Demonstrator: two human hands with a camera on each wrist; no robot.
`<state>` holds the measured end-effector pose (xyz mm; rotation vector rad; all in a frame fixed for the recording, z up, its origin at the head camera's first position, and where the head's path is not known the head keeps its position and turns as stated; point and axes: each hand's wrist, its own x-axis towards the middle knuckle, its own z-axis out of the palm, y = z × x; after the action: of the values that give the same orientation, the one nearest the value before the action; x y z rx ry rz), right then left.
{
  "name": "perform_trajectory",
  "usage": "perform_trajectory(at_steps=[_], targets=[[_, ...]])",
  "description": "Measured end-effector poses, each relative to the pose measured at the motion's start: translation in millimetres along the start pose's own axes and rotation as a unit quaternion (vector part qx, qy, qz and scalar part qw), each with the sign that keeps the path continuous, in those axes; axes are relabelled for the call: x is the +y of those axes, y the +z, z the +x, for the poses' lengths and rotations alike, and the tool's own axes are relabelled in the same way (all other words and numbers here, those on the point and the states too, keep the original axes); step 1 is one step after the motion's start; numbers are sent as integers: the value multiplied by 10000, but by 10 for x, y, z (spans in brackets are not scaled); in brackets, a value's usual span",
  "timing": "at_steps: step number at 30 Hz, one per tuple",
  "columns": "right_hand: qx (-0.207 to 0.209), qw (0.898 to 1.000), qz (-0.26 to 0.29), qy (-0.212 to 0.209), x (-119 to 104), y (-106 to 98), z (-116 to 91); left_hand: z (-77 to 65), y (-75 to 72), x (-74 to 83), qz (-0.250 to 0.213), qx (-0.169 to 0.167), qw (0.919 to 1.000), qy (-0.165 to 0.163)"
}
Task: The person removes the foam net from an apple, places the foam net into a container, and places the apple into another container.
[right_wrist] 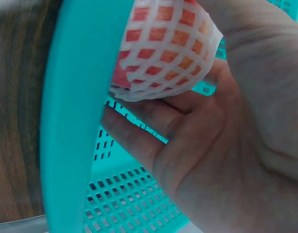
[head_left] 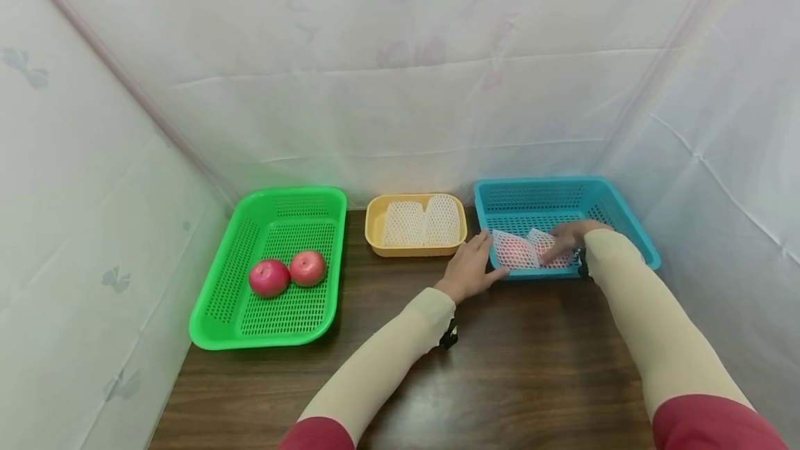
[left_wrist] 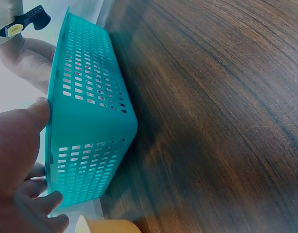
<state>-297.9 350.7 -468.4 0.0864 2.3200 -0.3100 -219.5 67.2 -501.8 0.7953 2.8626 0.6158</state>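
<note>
Inside the blue basket, two apples in white foam nets sit side by side near its front wall. My right hand reaches in and holds the right netted apple, fingers under it and thumb across it in the right wrist view. The left netted apple lies close to the basket's left corner. There my left hand touches the basket rim, its thumb at the edge and its fingers loosely bent along the outer wall. It holds no fruit.
A yellow tray with white foam nets stands left of the blue basket. Further left, a green basket holds two bare apples. White sheeting rises behind and at both sides of the wooden table.
</note>
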Motion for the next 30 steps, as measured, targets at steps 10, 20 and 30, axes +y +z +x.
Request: perform_trajectory(at_steps=[10, 20, 30], targets=[[54, 9999, -38, -102, 16, 5, 28, -4, 23, -14, 1, 73, 10000, 50], [7, 9990, 242, -368, 15, 42, 50, -7, 36, -21, -50, 17, 10000, 76], [203, 9969, -365, -663, -37, 3, 52, -15, 27, -9, 75, 133, 9998, 144]])
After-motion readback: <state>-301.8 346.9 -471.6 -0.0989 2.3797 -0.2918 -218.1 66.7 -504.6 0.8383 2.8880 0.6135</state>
